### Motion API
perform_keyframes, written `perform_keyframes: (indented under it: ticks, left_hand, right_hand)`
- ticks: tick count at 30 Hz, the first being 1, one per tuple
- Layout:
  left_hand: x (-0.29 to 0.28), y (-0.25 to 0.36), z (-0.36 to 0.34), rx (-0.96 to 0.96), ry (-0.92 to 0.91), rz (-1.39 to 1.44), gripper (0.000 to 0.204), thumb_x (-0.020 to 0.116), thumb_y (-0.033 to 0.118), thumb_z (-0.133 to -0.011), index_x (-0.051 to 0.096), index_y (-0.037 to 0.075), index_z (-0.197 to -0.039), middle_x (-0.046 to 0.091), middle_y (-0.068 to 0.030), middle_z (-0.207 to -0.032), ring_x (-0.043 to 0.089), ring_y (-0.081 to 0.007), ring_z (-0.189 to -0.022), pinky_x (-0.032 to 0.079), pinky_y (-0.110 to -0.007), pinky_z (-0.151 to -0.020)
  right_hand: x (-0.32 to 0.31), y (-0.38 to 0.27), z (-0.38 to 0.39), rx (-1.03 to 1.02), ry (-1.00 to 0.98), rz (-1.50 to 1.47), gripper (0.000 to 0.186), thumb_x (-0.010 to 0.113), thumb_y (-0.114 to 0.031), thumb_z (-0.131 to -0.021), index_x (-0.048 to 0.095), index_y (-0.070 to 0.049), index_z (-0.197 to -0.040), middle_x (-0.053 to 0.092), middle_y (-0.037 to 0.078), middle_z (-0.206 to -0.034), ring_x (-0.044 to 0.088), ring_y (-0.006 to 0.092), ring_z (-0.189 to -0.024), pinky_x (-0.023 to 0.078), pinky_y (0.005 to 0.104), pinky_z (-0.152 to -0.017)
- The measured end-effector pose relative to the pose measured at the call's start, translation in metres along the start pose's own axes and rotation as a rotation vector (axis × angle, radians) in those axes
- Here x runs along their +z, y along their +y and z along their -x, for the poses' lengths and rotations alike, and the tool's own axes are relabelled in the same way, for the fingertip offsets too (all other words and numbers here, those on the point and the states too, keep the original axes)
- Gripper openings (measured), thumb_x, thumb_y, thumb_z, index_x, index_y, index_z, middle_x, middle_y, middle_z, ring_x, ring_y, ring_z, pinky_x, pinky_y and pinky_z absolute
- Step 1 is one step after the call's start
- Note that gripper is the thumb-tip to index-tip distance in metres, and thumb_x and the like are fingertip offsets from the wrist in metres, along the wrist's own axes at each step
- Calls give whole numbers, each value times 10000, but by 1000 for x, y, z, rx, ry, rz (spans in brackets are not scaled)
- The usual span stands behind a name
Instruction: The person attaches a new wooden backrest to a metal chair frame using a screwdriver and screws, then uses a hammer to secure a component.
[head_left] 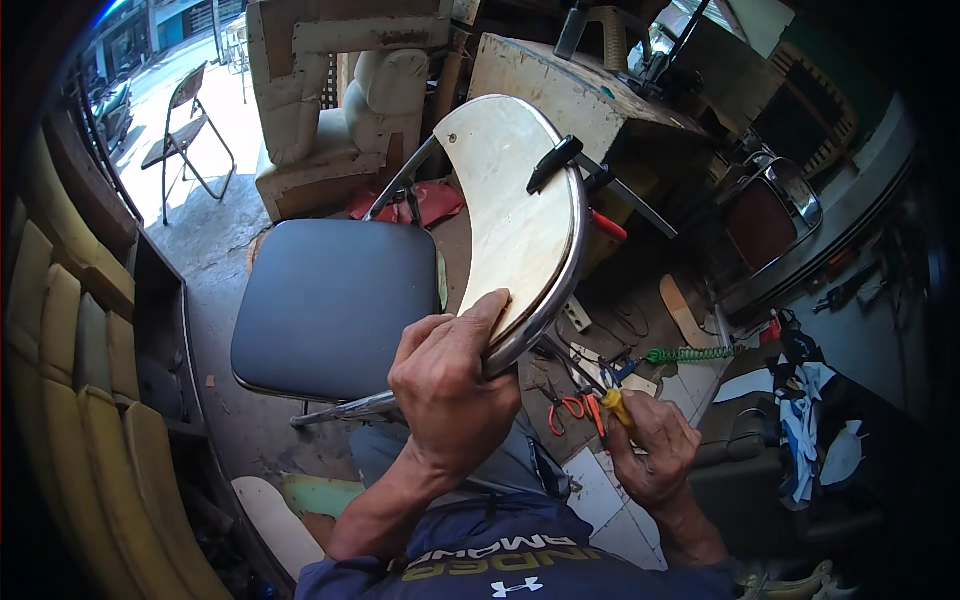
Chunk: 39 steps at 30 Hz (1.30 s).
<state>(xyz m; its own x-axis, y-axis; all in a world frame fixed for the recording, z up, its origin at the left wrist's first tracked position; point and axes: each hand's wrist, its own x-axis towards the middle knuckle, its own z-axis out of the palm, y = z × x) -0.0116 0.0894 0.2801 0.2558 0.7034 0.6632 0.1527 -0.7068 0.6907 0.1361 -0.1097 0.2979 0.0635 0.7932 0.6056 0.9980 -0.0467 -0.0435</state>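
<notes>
My left hand is closed round the near end of a chair's curved backrest, its fingers pressing a bare plywood panel against the chrome tube frame. A black clamp with a red handle grips the panel and tube further up. The chair's dark padded seat lies to the left of the panel. In my right hand is a screwdriver with a yellow handle, its shaft pointing up toward the frame. Its tip is hard to make out.
Red-handled pliers and other tools lie on the floor below the backrest, near a green coiled air hose. A stripped sofa frame and a worn wooden table stand behind. Yellow padded upholstery lines the left; a folding chair stands outside.
</notes>
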Motion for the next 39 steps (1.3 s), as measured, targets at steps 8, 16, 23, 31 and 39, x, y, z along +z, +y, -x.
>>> perform_keyframes:
  ticks: [8, 16, 23, 31, 39]
  left_hand:
    - [10, 0, 4, -45, 76, -10, 451, 719, 28, -691, 765, 104, -1133, 739, -142, -809, 725, -301, -758, 531, -358, -849]
    - [8, 1, 2, -154, 22, 75, 406, 700, -6, -750, 761, 81, -1142, 772, -138, -902, 745, -245, -784, 552, -323, -832]
    - [9, 3, 0, -224, -7, 218, 463, 586, -105, -753, 734, -13, -1182, 756, -41, -957, 669, -73, -844, 520, -227, -814]
    - [5, -1, 1, -226, -22, 189, 325, 675, -46, -820, 721, -39, -1141, 725, -37, -956, 652, -94, -843, 511, -245, -788]
    - [6, 0, -1, -201, -41, 187, 308, 661, -26, -822, 723, -38, -1124, 732, -56, -957, 656, -115, -839, 512, -266, -805]
  right_hand:
    - [-11, 0, -5, 581, -259, -621, 438, 773, -51, -859, 673, 27, -1278, 709, 145, -981, 666, 225, -717, 550, 311, -684]
    - [3, -4, -1, 50, 93, -140, 430, 797, -46, -839, 698, -24, -1257, 690, 116, -1048, 703, 256, -778, 560, 344, -617]
    - [4, 9, 6, 659, -189, -895, 428, 777, -48, -849, 679, -23, -1265, 700, 158, -1119, 696, 202, -771, 564, 287, -647]
    - [10, -2, 5, 8, 284, -129, 446, 779, -17, -808, 678, -31, -1242, 711, 142, -1045, 693, 222, -746, 540, 283, -590]
    - [12, 13, 5, 453, -135, -1011, 430, 732, -114, -927, 587, -13, -1319, 708, 84, -1080, 673, 138, -996, 584, 303, -755]
